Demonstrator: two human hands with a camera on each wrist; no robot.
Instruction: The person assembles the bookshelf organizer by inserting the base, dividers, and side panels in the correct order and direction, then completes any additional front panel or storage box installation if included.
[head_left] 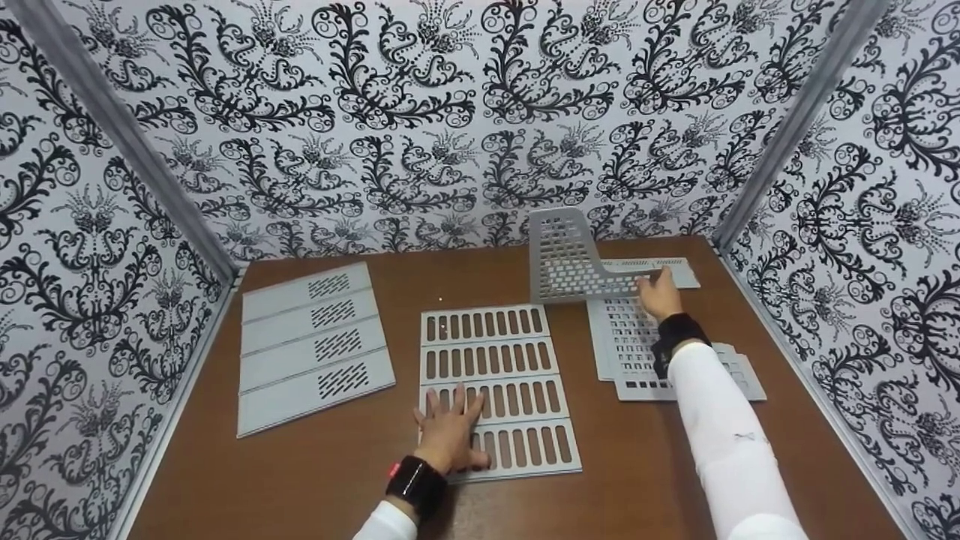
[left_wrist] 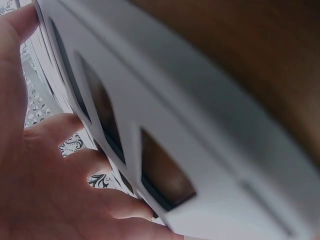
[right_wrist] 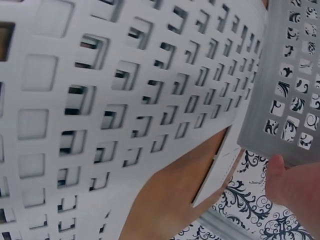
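Observation:
My right hand (head_left: 661,294) pinches the right end of a grey L-shaped plate (head_left: 535,255) full of small square holes. The plate is tilted up over the table's far right part; in the right wrist view my thumb (right_wrist: 276,181) presses its edge. Below it lie overlapping pale panels with key-like square holes, among them a large perforated panel (head_left: 601,341). My left hand (head_left: 448,436), fingers spread, rests on the lower left of a pale slotted panel (head_left: 491,381) in the middle. In the left wrist view that panel's edge (left_wrist: 225,195) appears close up.
At the left on the brown table (head_left: 217,465) lie pale panels (head_left: 281,328) in several rows, each with slanted slots at its right end. A strip-like panel (head_left: 686,279) sits at the back right, and another panel's corner (head_left: 752,386) sticks out at right. Patterned walls (head_left: 450,150) enclose the table.

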